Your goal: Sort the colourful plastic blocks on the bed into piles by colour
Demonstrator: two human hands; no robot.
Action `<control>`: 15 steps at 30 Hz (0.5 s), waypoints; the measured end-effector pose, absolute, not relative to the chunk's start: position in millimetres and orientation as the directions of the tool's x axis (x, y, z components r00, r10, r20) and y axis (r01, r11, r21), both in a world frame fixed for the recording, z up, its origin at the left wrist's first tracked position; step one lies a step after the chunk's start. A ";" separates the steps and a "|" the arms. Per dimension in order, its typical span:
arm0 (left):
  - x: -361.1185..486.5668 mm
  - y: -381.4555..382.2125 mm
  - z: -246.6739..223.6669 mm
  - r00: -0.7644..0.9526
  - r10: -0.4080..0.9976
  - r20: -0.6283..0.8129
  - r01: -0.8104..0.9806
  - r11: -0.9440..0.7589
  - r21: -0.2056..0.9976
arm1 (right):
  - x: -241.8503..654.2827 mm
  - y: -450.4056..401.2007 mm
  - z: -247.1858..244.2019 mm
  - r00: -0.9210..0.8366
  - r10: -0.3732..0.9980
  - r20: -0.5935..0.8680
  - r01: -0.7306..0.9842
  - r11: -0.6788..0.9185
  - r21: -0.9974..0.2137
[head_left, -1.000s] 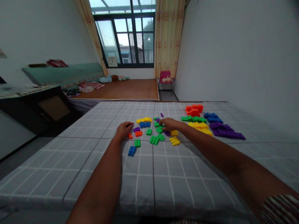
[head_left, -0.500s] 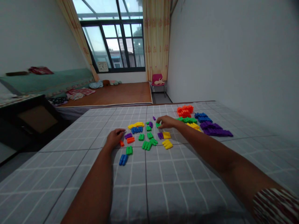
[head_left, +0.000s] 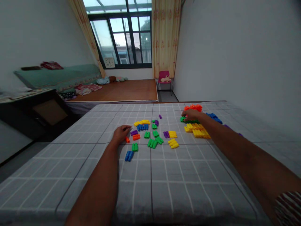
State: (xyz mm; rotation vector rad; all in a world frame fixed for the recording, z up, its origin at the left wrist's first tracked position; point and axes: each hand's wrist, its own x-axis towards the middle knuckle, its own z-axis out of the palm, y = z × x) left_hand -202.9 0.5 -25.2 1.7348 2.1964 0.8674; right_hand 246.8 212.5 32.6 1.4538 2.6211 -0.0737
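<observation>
My right hand (head_left: 190, 115) is at the green pile (head_left: 193, 120), its fingers bent down over the pile's left end; whether it grips a piece cannot be made out. Behind it is an orange pile (head_left: 197, 107), nearer me a yellow pile (head_left: 198, 130), and on the right a blue pile (head_left: 214, 117), partly behind my forearm. My left hand (head_left: 122, 132) rests beside an orange piece (head_left: 127, 139), near a purple piece (head_left: 134, 132); its fingertips are too small to read. Between the hands lie scattered green pieces (head_left: 152, 143), yellow pieces (head_left: 173, 143) and blue pieces (head_left: 142, 127).
The pieces lie on a grey checked cloth (head_left: 178, 188). Past the far edge stand a low brown bed (head_left: 131, 89) and a pink chair (head_left: 164, 75). A dark cabinet (head_left: 49, 113) is at the left, a white wall (head_left: 235, 56) at the right.
My right hand has moved right, from the middle pieces to the green pile. The green piece it was touching has gone from its spot. My left hand has hardly moved; the view has shifted slightly.
</observation>
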 end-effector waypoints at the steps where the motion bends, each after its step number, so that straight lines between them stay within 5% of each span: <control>1: -203.1 0.8 -26.4 -0.280 0.940 0.194 0.815 0.127 0.565 | 247.6 212.7 33.8 -0.527 0.834 -0.161 0.842 0.538 0.029; 6: -199.5 -0.5 -25.2 -0.283 0.941 0.186 0.803 0.127 0.583 | 214.6 185.2 52.6 -0.540 0.841 -0.042 0.838 0.541 0.074; 11: -195.6 -3.9 -21.7 -0.283 0.940 0.189 0.816 0.133 0.562 | 136.4 119.5 59.8 -0.864 0.499 -0.070 0.504 0.853 -0.134; 15: -195.8 -4.4 -23.5 -0.269 0.945 0.188 0.814 0.118 0.569 | 88.9 82.2 46.9 -0.917 0.393 -0.062 0.398 0.910 -0.118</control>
